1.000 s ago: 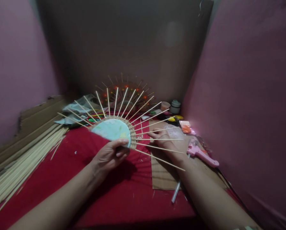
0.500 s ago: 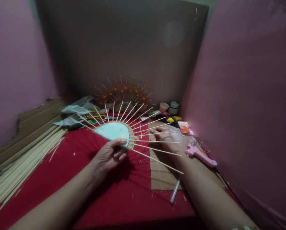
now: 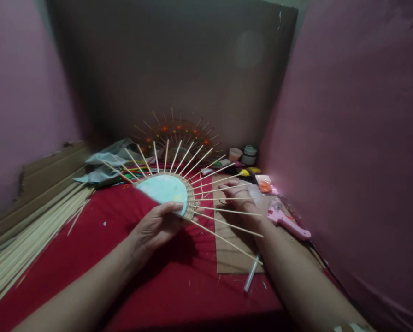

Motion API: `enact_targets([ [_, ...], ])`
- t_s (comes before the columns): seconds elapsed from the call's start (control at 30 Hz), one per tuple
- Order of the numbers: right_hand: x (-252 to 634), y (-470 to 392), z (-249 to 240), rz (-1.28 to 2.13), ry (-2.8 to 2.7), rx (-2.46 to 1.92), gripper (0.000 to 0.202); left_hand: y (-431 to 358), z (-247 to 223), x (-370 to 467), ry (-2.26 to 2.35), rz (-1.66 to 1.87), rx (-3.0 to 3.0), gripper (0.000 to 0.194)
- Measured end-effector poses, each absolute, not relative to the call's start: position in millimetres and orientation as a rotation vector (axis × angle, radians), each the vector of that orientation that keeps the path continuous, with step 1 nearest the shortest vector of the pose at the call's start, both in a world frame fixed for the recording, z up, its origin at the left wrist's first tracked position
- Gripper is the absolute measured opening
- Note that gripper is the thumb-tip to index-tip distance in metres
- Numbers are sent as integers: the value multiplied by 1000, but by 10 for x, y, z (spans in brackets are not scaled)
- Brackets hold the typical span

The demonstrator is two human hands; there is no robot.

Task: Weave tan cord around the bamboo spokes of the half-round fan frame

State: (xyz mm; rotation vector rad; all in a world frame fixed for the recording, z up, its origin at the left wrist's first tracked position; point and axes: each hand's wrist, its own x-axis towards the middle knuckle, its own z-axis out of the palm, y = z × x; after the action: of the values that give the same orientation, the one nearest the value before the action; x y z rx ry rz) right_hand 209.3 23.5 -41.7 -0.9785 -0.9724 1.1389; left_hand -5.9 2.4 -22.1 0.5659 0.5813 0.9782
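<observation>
My left hand (image 3: 163,223) grips a half-round piece with a pale mint face (image 3: 163,188), thumb on top and fingers beneath. Around its curved edge runs a woven straw-coloured band (image 3: 190,196). Thin wooden sticks (image 3: 227,226) fan out from that band. Behind the right-hand sticks is my right hand (image 3: 243,198), its fingers bent and drawn together near the tips. Whatever lies between those fingertips is too small to make out. Under the right hand lies a cardboard sheet (image 3: 232,260) on the red cloth (image 3: 151,290).
A bundle of long thin sticks (image 3: 30,244) lies at left beside cardboard strips (image 3: 54,166). A pink glue gun (image 3: 287,223) rests at right, and a clear glue stick (image 3: 251,275) lies nearer. At the back stand a flower-decorated stick fan (image 3: 179,131), a cup (image 3: 235,154) and a jar (image 3: 250,155).
The half-round piece has turned slightly clockwise, so its lowest right stick points further down. My left fingers have shifted beneath it, tips now showing past the band. My right hand stays behind the sticks.
</observation>
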Motion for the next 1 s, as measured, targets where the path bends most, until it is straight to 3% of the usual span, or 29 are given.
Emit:
enact_targets([
  [0.33,2295,332,-341,1313,-808,-909,19,43,-144,-13,683,1096,465,19],
  [0.67,2466,372,-303,1433,-713,-765,2,96,-175,-35,598,1161,450,24],
  [1.0,2453,354,-296,1448,-660,-787,7,95,-182,-40,581,1151,489,26],
])
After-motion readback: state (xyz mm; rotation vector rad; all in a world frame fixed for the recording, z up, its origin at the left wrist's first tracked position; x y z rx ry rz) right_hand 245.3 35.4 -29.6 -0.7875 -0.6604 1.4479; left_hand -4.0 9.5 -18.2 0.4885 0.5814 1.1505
